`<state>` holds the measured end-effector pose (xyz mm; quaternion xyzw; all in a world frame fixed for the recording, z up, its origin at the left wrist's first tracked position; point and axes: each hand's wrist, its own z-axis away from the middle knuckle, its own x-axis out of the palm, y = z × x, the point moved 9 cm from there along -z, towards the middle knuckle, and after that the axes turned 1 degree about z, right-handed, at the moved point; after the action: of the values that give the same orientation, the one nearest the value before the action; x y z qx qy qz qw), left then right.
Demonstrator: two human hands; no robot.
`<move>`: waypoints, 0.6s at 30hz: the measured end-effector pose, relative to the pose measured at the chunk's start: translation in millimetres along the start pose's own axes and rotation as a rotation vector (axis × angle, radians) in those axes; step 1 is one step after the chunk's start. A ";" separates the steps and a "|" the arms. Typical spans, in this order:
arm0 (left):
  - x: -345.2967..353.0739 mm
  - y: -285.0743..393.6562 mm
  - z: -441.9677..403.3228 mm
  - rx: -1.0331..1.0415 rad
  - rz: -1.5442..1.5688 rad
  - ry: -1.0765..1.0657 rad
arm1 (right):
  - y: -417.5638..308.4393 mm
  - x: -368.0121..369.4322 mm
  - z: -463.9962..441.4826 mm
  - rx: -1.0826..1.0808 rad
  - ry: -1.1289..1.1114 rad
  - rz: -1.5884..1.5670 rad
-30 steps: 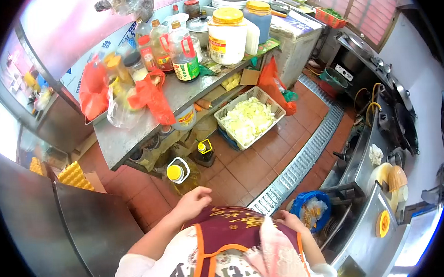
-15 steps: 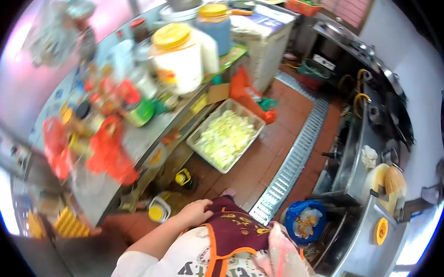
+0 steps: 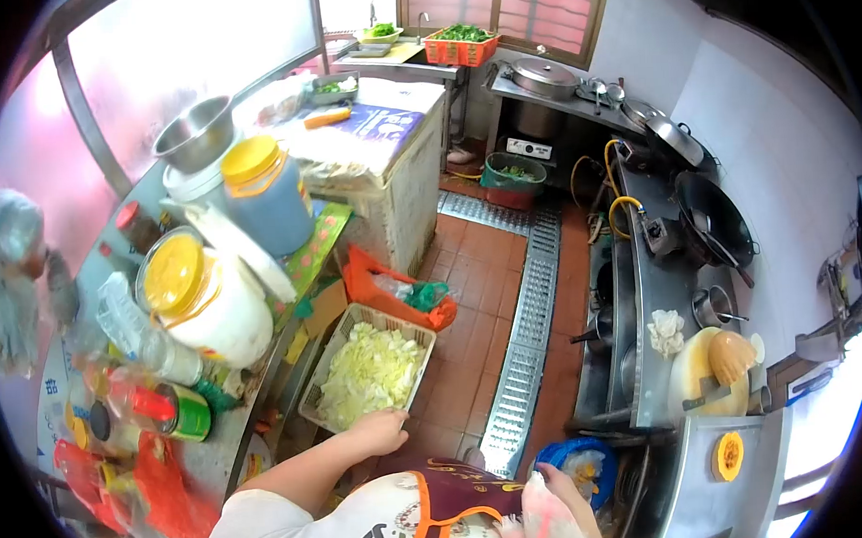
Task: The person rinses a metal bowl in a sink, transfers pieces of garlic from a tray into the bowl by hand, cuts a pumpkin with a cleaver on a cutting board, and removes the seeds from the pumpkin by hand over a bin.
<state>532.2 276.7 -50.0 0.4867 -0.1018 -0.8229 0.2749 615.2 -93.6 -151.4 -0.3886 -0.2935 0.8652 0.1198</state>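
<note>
My left hand (image 3: 380,432) is stretched forward with its fingers curled in, and I see nothing in it. From this view it overlaps the near corner of a pale plastic basket (image 3: 419,380) on the floor; I cannot tell whether they touch. Chopped pale green cabbage (image 3: 370,370) fills the basket. My right hand (image 3: 562,483) is low beside the maroon apron (image 3: 460,489), its fingers closed on a pink and white cloth (image 3: 548,516) that hangs against my body. Part of that hand is hidden by the cloth.
A metal drain grate (image 3: 526,351) runs along the tiled floor. On the left, a counter holds yellow-lidded jars (image 3: 211,298) and bottles. A wok (image 3: 712,216) sits at the stove on the right. Near my right hand is a blue-lined bin (image 3: 603,463). A red bag (image 3: 384,290) lies behind the basket.
The view has swung up and to the right, showing more of the back wall. My left hand has moved from the apron outward toward the basket. My right hand now shows at the cloth.
</note>
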 end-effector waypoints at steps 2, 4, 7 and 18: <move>-1.3 21.8 -37.2 0.025 -0.055 -0.063 | 16.6 -26.6 -5.5 0.062 0.044 -0.106; -1.9 48.1 -77.6 0.084 -0.071 -0.054 | 29.8 -61.0 -4.7 0.118 0.088 -0.133; -9.5 100.7 -119.3 0.120 -0.072 -0.050 | 49.6 -123.7 -26.5 0.079 0.195 -0.073; -18.3 158.2 -271.8 0.371 -0.101 -0.102 | -59.9 -450.2 -69.6 -0.065 0.603 0.022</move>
<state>827.9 182.9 -104.9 0.4913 -0.2407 -0.8263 0.1334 966.9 -212.9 119.0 -0.6347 -0.2680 0.7021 0.1799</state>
